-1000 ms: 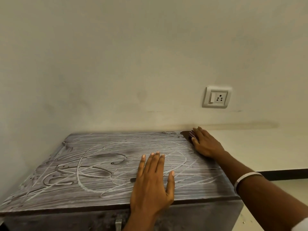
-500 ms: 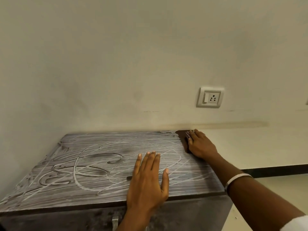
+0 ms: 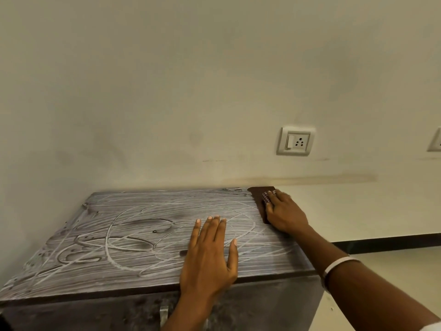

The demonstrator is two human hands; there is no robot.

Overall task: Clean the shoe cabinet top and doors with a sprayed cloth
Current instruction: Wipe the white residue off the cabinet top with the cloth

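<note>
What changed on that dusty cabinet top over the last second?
The right hand, pressing the checked cloth, dragged it leftward from the back right corner, widening a dark clean strip. The left hand stayed flat on the grey dusty cabinet top.

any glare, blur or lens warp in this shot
Head view: soft even light, no glare; sharp on the flat left hand and dusty grey cabinet top; wide-angle bowing of the black skirting; right hand presses the checked cloth.
</note>
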